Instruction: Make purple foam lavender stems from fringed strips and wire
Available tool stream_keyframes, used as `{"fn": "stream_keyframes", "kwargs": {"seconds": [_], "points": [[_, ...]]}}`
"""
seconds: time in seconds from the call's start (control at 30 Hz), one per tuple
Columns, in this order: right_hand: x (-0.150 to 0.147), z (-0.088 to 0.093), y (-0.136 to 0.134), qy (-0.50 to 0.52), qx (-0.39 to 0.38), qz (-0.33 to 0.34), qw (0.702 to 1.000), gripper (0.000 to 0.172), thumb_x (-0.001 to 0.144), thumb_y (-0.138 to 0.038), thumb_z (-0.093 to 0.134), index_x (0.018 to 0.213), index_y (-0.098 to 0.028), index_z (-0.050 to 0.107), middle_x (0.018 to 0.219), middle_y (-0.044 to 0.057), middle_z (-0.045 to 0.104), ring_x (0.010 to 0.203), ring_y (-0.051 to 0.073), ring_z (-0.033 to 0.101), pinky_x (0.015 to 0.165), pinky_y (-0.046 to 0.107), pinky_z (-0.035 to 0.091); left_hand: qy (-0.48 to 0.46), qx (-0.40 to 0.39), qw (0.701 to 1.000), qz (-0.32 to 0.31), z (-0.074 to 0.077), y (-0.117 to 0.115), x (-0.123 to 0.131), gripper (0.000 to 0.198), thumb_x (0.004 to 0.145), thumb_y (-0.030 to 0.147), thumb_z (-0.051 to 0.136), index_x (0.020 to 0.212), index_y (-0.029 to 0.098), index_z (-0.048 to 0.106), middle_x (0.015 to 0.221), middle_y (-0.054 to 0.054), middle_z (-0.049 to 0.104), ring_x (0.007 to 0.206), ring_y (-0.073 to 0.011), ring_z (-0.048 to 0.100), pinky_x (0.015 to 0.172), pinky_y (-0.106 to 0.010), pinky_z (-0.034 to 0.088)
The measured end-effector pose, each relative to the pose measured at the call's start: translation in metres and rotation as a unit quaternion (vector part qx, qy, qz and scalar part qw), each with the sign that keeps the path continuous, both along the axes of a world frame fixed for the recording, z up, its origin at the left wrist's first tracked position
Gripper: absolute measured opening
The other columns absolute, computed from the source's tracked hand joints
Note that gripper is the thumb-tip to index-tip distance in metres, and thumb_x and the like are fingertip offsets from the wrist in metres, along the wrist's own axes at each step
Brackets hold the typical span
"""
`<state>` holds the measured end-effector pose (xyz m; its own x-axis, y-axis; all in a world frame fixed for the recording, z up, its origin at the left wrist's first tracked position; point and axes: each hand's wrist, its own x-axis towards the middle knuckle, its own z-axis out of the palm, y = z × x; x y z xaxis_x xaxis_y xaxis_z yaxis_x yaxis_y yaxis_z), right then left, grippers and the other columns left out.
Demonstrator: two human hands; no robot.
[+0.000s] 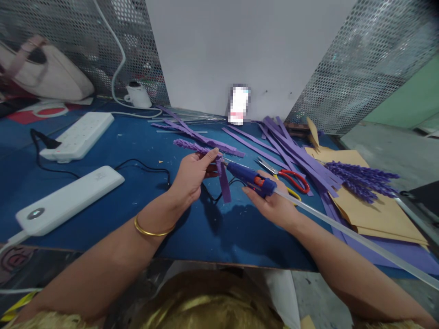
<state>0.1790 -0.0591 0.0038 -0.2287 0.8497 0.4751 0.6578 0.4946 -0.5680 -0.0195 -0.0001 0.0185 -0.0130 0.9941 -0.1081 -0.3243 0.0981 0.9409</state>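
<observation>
Between the thumb and fingers of my left hand (194,176) is a purple paper flower stem (192,145), its fringed tip pointing left. A flat purple strip (224,185) hangs down from its wrapped end. My right hand (274,201) is closed around a blue glue gun (245,174), whose nozzle is at the wrapped end, beside my left thumb. Out of the gun's back runs a long translucent glue stick (343,228), passing over my right forearm. Scissors with red and yellow handles (295,180) lie just beyond my right hand.
Purple paper strips (302,155) lie at the back and right of the blue table (144,228). Finished purple flowers (363,176) rest on brown paper (384,214). A white power bank (72,201), a power strip (82,135) and black cables are on the left. A phone (239,104) stands at the back.
</observation>
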Motion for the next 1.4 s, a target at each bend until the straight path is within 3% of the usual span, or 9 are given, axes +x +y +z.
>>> {"fn": "stream_keyframes", "kwargs": {"seconds": [0.37, 1.4], "points": [[-0.0015, 0.0050, -0.0027, -0.008, -0.033, 0.004, 0.999, 0.024, 0.090, -0.038, 0.061, 0.078, -0.023, 0.046, 0.069, 0.000, 0.051, 0.060, 0.016, 0.046, 0.057, 0.030, 0.033, 0.004, 0.011, 1.000, 0.008, 0.0006, 0.0013, -0.0007, 0.042, 0.063, 0.051, 0.086, 0.078, 0.014, 0.072, 0.074, -0.004, 0.072, 0.063, -0.0141, 0.065, 0.060, -0.025, 0.050], [-0.0036, 0.0050, -0.0045, -0.033, -0.023, 0.006, 0.999, 0.024, 0.091, -0.039, 0.058, 0.079, -0.023, 0.046, 0.072, 0.001, 0.054, 0.060, 0.015, 0.047, 0.056, 0.029, 0.031, -0.009, 0.011, 0.999, 0.029, 0.0044, 0.0062, -0.0048, 0.035, 0.065, 0.044, 0.086, 0.076, 0.015, 0.071, 0.071, -0.002, 0.068, 0.062, -0.0134, 0.062, 0.059, -0.025, 0.050]]}}
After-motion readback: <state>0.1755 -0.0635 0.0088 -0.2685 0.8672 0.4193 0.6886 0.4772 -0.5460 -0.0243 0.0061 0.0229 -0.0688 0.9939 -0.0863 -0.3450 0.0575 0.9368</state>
